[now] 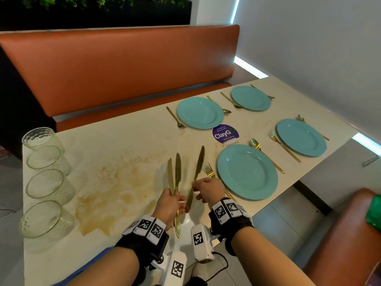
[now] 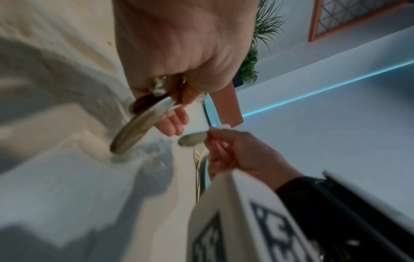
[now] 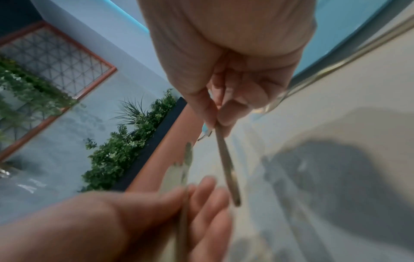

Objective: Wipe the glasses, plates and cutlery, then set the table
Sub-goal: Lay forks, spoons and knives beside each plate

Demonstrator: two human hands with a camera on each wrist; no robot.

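Holding: our left hand (image 1: 168, 205) grips two gold knives (image 1: 174, 176) by their handles, blades pointing away.
Right hand (image 1: 208, 189): we pinch a third gold knife (image 1: 196, 174) at its middle, lifted off the table (image 1: 123, 145).
Glasses (image 1: 46, 183): four in a row at the left edge, all empty.
Plates (image 1: 247, 172): four teal ones, nothing on them, each with a gold fork (image 1: 209, 169) and spoon (image 1: 255, 144) beside it.
Writing: a purple sticker (image 1: 225, 134) reads "ClayGo"; we cannot read the smaller print.
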